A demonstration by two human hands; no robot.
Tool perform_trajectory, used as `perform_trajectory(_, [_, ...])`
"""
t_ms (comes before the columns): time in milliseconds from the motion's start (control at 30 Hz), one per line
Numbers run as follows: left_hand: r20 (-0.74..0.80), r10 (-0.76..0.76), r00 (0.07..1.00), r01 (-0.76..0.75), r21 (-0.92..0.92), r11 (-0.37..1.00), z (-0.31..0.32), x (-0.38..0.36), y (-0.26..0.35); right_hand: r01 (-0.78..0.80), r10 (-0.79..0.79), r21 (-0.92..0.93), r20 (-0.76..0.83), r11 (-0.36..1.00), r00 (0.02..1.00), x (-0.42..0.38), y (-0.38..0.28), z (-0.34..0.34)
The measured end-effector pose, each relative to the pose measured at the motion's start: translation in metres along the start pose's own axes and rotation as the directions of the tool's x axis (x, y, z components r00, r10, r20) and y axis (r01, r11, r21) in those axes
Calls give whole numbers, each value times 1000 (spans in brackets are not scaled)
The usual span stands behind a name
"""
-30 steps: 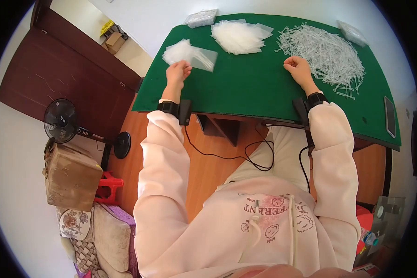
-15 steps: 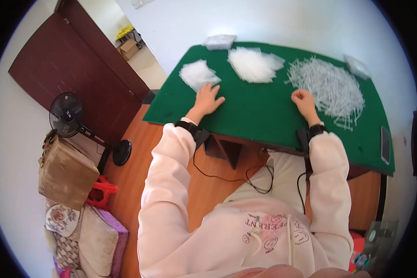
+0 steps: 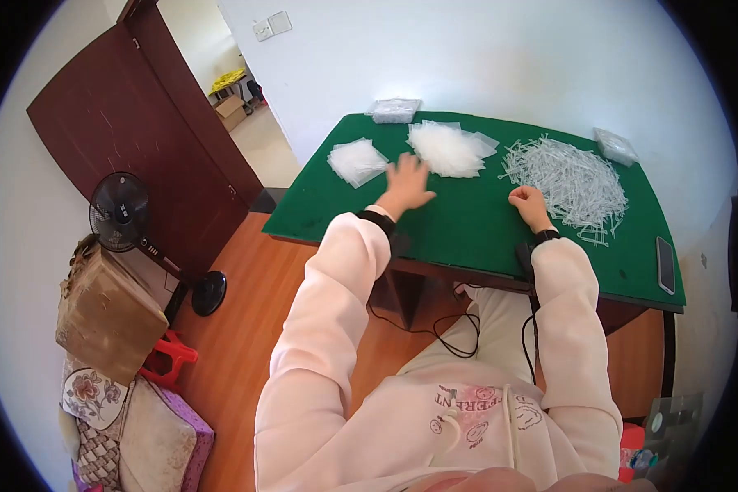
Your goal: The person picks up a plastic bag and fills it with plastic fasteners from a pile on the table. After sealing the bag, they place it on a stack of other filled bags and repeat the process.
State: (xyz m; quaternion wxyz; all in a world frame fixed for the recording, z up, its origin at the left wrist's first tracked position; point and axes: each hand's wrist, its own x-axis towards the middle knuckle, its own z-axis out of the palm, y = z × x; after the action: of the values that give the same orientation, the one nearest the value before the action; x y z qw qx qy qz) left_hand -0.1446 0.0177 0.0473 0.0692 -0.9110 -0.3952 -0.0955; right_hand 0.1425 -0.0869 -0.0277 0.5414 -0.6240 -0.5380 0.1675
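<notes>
My left hand [image 3: 407, 185] is over the green table [image 3: 467, 234], fingers spread, just below a larger stack of small clear plastic bags [image 3: 448, 151]. To its left lies a smaller stack of clear bags [image 3: 357, 162]. My right hand [image 3: 530, 207] rests low at the left edge of a heap of thin clear plastic sticks [image 3: 572, 182]. Its thumb and fingers are pinched together; whatever they may hold is too small to make out. Both wrists wear black bands.
Wrapped clear packets stand at the back edge, one on the left [image 3: 394, 111] and one on the right [image 3: 616, 147]. A phone [image 3: 666, 265] lies at the right edge. Black cables [image 3: 455, 348] hang below the table. A fan [image 3: 121, 211] stands left.
My left hand has moved right, from the smaller bag stack toward the larger one. My right hand keeps its pinch near the heap. The view has tilted up slightly.
</notes>
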Motion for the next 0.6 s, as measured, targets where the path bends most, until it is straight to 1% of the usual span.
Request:
perform_trajectory(33, [-148,166,975,-168,0,986,-11,-6,29,-3,2,-44,-12,999,1000,-1,3,1])
perform_trajectory(67, [-196,326,925,-339,-34,940,-22,-13,59,0,-3,-87,-27,996,1000,1,4,2])
perform_trajectory(100, [-316,518,795,-590,-202,782,-43,-25,89,9,-15,-129,-45,992,999,5,2,1])
perform_trajectory(133, [-359,662,658,-738,-127,663,-59,-36,118,10,-16,-131,-47,991,999,5,-1,2])
perform_trajectory(167, [-344,781,522,-851,-152,502,-80,-52,144,-83,68,-196,-82,977,994,6,-5,3])
perform_trajectory(233, [-479,791,380,-920,-113,374,-100,-70,185,-260,219,-306,-163,916,962,11,-16,8])
perform_trajectory(267, [-481,790,380,-920,-108,377,-93,-69,193,-255,213,-308,-162,917,963,13,-21,10])
perform_trajectory(333, [-556,790,259,-956,-263,129,-70,-61,204,-229,228,-190,-26,955,973,12,-29,6])
perform_trajectory(367, [-600,774,202,-944,-331,-10,-70,-62,207,-228,235,-131,40,965,971,11,-25,2])
perform_trajectory(400, [-607,770,195,-942,-336,-26,-69,-63,211,-106,102,-185,-33,977,994,18,-9,4])
perform_trajectory(433, [-642,754,137,-958,-279,-64,-65,-66,215,-4,-23,-250,-107,968,994,23,4,0])
perform_trajectory(500, [-705,710,4,-971,-171,-164,-72,-78,223,-61,18,-269,-162,961,987,20,-5,-5])
perform_trajectory(533, [-715,699,-14,-957,-193,-217,-77,-82,226,-29,-43,-319,-216,947,975,27,0,-5])
perform_trajectory(567, [-711,703,-28,-976,-133,-174,-81,-85,227,-47,-20,-281,-232,959,972,34,4,-7])
perform_trajectory(600, [-705,708,-37,-990,-72,-123,-84,-90,230,-8,-85,-295,-303,956,949,38,2,-7])
